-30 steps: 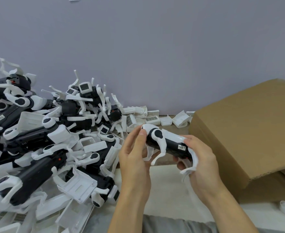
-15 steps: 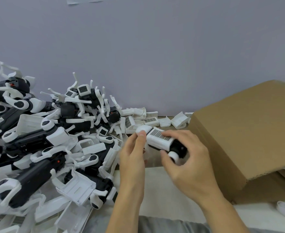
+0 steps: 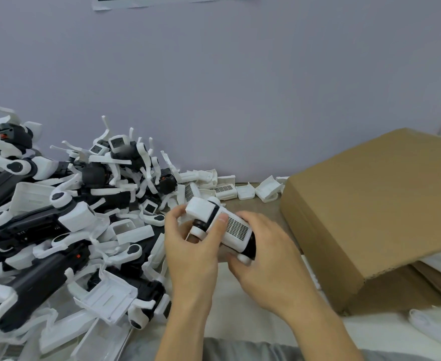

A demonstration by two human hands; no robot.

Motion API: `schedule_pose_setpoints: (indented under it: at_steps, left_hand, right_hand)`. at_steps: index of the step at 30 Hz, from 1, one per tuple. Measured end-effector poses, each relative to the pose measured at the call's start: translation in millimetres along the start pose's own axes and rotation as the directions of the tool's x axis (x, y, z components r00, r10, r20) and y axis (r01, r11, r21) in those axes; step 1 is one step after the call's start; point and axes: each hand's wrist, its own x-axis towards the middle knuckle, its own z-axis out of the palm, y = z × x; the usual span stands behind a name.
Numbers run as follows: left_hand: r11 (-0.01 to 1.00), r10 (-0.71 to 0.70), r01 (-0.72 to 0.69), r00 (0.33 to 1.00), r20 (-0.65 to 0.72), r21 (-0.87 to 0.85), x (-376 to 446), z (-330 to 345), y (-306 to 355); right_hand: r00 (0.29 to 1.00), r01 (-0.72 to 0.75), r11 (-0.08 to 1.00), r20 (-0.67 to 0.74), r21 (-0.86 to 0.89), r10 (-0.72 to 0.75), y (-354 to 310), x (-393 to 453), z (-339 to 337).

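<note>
I hold a small black-and-white plastic device (image 3: 224, 225) over the table in front of me, its white perforated panel facing up. My left hand (image 3: 190, 246) grips its near-left end, thumb lying across the top beside the grille, fingers curled round a white cap. My right hand (image 3: 263, 261) grips the right end from below, fingers wrapped under the black body. The device's underside is hidden by both palms.
A big heap of similar black-and-white devices and loose white clips (image 3: 65, 230) fills the left side. Small white parts (image 3: 243, 190) lie along the wall. A brown cardboard box (image 3: 375, 212) stands on the right, with white bags (image 3: 433, 324) beneath and beside it.
The device has been turned over in my hands: its white arms faced up a second ago, now the grille panel does. My left hand shifted from fingertip touch to a full grip.
</note>
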Motion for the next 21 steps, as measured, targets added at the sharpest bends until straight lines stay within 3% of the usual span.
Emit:
schedule_pose_setpoints:
  at_steps: [5,7,9,11,13,16,19,21]
  left_hand:
    - [0.996,0.061,-0.064,0.997,0.042,0.068,-2,0,-3]
    - [0.997,0.029,-0.030,0.999,0.019,0.076,-1,-1,-4]
    - [0.981,-0.023,0.009,0.997,0.069,0.194,-3,1,-10]
    - [0.901,-0.074,-0.042,0.966,0.249,0.432,-7,5,-19]
    - [0.810,-0.178,-0.105,0.893,0.412,0.577,-13,7,-24]
    - [0.738,-0.242,-0.164,0.841,0.484,0.655,-16,7,-25]
    - [0.708,-0.224,-0.189,0.854,0.470,0.680,-15,7,-24]
    - [0.693,-0.236,-0.194,0.849,0.473,0.695,-16,8,-24]
  right_hand:
    - [0.986,-0.165,0.985,-0.021,0.048,0.166,-1,1,-15]
    - [0.968,-0.236,0.959,-0.053,0.158,0.246,-5,8,-31]
    - [0.917,-0.325,0.851,-0.083,0.413,0.391,-6,24,-57]
    - [0.833,-0.378,0.612,-0.033,0.695,0.552,-3,46,-92]
    - [0.792,-0.323,0.387,0.022,0.864,0.611,4,68,-132]
    - [0.796,-0.032,0.158,-0.070,0.987,0.601,20,93,-183]
    - [0.700,0.198,0.031,-0.163,0.980,0.695,36,98,-218]
    - [0.684,0.164,-0.006,-0.109,0.986,0.721,47,95,-225]
